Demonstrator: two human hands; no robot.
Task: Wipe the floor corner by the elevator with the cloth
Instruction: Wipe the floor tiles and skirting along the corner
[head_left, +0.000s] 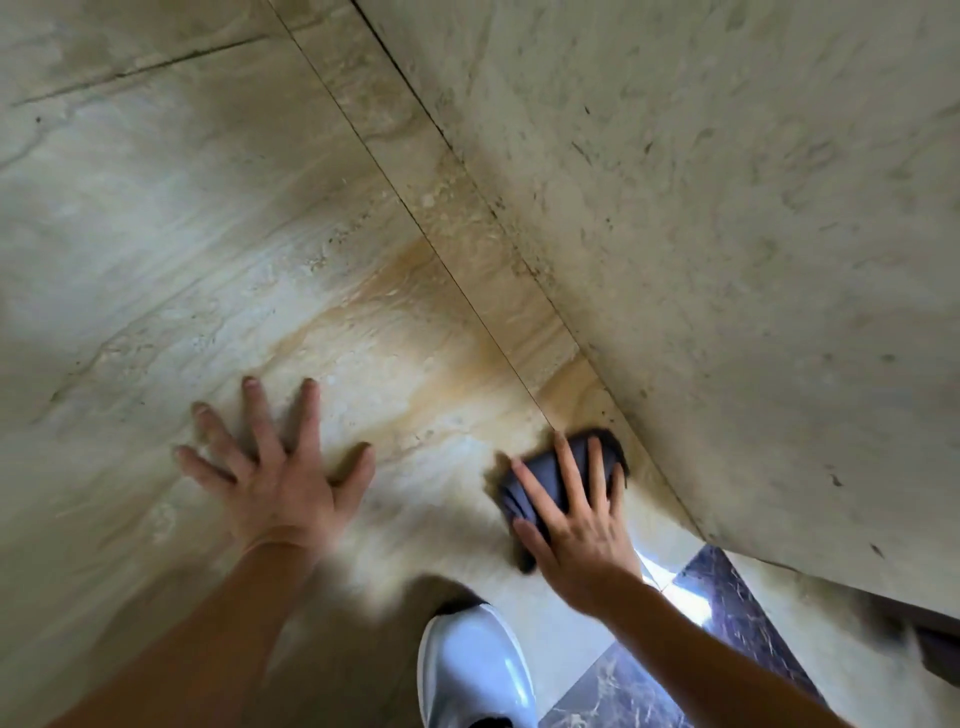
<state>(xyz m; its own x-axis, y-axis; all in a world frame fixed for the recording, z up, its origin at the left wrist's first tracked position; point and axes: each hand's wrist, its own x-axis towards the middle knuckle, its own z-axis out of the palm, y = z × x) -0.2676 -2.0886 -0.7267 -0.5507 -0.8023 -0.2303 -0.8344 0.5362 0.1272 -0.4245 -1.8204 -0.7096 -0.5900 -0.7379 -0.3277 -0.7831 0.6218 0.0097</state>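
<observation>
A dark grey-blue cloth (545, 475) lies bunched on the beige marble floor (208, 260), close to the seam where the floor meets the stone wall (727, 234). My right hand (576, 519) presses flat on the cloth with fingers spread over it, fingertips near the wall's base. My left hand (270, 467) rests flat on the bare floor to the left, fingers spread wide, holding nothing. An orange-brown stain (415, 332) runs across the floor just beyond both hands.
A thin dark joint line (415, 218) crosses the floor diagonally beside the wall. My white shoe (472, 670) stands at the bottom centre. Dark purple marble tiles (727, 603) lie at lower right, next to a dark opening at the wall's end.
</observation>
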